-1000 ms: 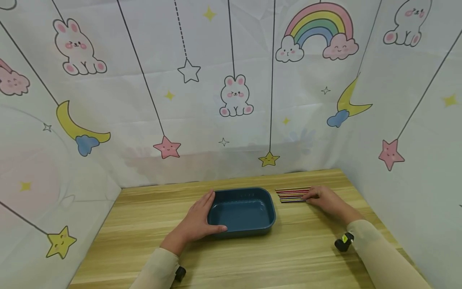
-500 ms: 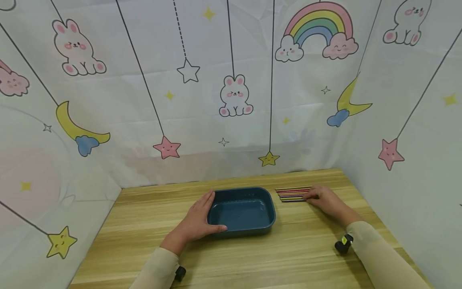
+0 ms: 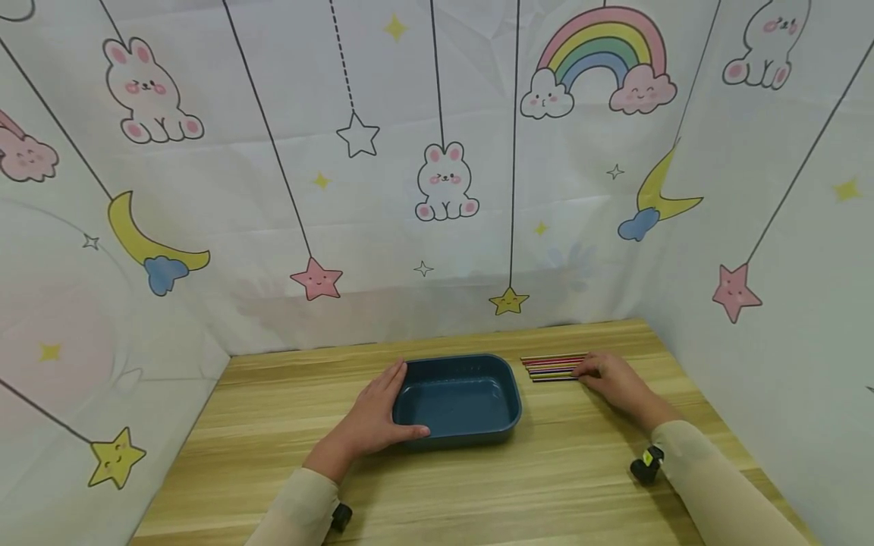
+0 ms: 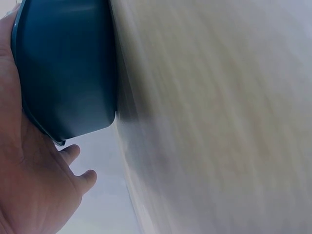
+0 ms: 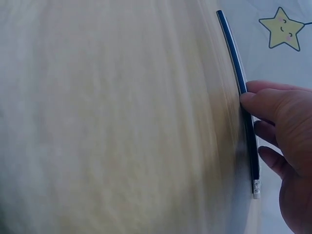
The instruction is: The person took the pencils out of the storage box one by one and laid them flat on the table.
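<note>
A dark blue rectangular dish rests on the table, seen from its side in the left wrist view. My left hand holds its left end, thumb along the front rim and fingers at the back left corner. To the dish's right lies a row of several thin coloured pencils, pointing sideways. My right hand covers their right ends. In the right wrist view, thumb and fingers pinch the nearest dark pencil, which has a pale cap at one end. The farther pencils are hidden there.
A wood-grain table carries everything. White cloth printed with rabbits, stars and moons rises behind it and along both sides. Small black cameras sit at the wrists.
The nearest pencil has shifted very slightly toward the others and to the right. The right forearm has moved a little left. The dish and my left hand have not moved.
</note>
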`<move>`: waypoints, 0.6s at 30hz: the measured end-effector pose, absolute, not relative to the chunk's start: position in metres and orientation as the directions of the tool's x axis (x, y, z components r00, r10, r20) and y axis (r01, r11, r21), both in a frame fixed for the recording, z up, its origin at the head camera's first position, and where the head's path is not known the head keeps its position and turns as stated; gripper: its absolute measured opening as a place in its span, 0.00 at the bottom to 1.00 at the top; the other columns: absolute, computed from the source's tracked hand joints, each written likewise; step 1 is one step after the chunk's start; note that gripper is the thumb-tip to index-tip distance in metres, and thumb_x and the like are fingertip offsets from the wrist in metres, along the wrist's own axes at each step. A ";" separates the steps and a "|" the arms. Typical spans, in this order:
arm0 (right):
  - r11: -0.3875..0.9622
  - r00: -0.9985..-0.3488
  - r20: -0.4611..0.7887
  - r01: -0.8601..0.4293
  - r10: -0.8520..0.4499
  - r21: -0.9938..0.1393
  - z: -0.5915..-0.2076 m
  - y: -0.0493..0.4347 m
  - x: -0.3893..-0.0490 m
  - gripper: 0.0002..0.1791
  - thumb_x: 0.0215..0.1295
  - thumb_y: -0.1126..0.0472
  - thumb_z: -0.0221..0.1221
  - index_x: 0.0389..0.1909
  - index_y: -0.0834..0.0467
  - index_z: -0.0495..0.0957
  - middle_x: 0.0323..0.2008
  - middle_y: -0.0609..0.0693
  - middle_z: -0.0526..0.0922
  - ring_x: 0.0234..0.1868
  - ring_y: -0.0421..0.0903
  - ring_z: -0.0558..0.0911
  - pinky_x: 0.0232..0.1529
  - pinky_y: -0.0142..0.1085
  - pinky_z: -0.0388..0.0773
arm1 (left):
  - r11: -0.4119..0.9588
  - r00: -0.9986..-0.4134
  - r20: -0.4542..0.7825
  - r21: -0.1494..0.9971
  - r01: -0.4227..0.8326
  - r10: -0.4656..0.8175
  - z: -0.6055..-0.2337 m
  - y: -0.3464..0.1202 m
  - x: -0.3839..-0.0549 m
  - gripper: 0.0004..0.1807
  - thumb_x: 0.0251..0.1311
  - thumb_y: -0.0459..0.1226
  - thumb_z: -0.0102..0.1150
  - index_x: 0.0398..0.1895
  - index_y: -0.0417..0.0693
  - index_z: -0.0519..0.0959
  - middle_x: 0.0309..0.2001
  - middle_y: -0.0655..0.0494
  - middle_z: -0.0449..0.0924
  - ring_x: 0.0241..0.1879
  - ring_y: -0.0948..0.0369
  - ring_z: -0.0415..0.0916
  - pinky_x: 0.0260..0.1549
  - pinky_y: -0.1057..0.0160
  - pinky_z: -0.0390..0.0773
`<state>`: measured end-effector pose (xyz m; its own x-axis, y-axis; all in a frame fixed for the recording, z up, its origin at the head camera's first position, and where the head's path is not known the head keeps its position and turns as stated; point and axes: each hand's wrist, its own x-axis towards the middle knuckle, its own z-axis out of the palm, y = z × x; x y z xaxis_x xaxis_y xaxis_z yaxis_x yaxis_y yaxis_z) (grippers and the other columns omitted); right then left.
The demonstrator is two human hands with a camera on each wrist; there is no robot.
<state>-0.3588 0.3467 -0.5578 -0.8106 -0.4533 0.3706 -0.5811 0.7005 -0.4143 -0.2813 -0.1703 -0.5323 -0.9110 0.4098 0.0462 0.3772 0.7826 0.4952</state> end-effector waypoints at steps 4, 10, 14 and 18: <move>0.713 -0.818 0.376 -0.568 -0.435 -0.410 -0.560 0.344 -0.359 0.08 0.67 0.72 0.75 0.39 0.54 0.93 0.40 0.46 0.89 0.46 0.54 0.87 0.51 0.57 0.83 | 0.783 -0.910 0.045 0.494 0.378 0.411 -0.532 -0.171 -0.280 0.72 0.60 0.72 0.73 0.93 0.47 0.45 0.91 0.49 0.42 0.89 0.43 0.43 0.82 0.32 0.48; 0.734 -0.840 0.363 -0.534 -0.404 -0.419 -0.561 0.343 -0.360 0.08 0.67 0.71 0.75 0.38 0.54 0.93 0.40 0.46 0.88 0.45 0.54 0.86 0.51 0.57 0.83 | 0.799 -0.909 0.021 0.469 0.376 0.415 -0.530 -0.172 -0.281 0.72 0.60 0.74 0.70 0.93 0.48 0.43 0.92 0.49 0.40 0.89 0.44 0.41 0.83 0.33 0.46; 0.726 -0.845 0.375 -0.525 -0.382 -0.444 -0.559 0.341 -0.358 0.06 0.69 0.69 0.74 0.40 0.54 0.93 0.40 0.46 0.88 0.45 0.53 0.85 0.50 0.56 0.82 | 0.838 -0.911 0.011 0.388 0.384 0.412 -0.525 -0.171 -0.282 0.73 0.58 0.78 0.67 0.93 0.48 0.46 0.91 0.49 0.43 0.89 0.44 0.44 0.83 0.33 0.46; 0.701 -0.831 0.407 -0.546 -0.381 -0.458 -0.555 0.333 -0.353 0.04 0.71 0.67 0.73 0.42 0.56 0.93 0.40 0.45 0.88 0.45 0.52 0.84 0.50 0.54 0.82 | 0.838 -0.902 0.038 0.356 0.414 0.430 -0.519 -0.168 -0.281 0.70 0.60 0.78 0.66 0.92 0.47 0.50 0.90 0.46 0.47 0.88 0.42 0.47 0.82 0.31 0.47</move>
<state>-0.3529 0.3326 -0.5553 -0.8306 -0.3805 0.4066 -0.5457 0.7015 -0.4584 -0.2809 -0.1685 -0.5194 -0.9021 0.4298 0.0379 0.4141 0.8378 0.3557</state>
